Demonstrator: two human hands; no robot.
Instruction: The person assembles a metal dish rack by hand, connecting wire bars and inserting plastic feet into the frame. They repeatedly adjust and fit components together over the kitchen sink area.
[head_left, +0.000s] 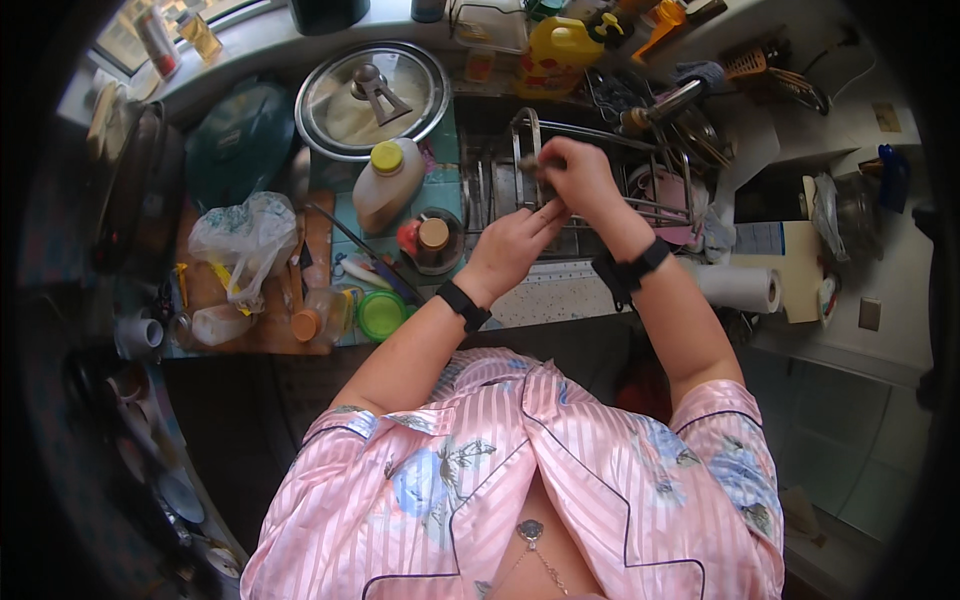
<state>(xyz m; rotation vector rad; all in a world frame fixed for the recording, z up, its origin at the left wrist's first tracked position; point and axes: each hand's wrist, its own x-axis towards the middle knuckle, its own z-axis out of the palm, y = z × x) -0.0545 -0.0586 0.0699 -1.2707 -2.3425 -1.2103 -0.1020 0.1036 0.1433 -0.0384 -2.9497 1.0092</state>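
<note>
Over the sink, a metal wire rack (529, 124) with a raised loop at its left end stands in front of me. My right hand (581, 176) is bent down at that loop, its fingers pinched on a small brownish thing (531, 163) too blurred to name. Just below it, my left hand (506, 247) reaches over the rack's near side with fingers stretched out. Its fingertips meet the underside of the right hand, so their grip is hidden. Each wrist wears a black band. Inside the rack's right part sits a pink container (652, 187).
Left of the sink are a yellow-capped jug (386, 184), a brown-lidded jar (433, 236) and a glass-lidded pot (360, 112). A plastic bag (247, 232) lies on a wooden board (315, 255). A paper roll (739, 289) is at right; a yellow bottle (559, 56) stands behind.
</note>
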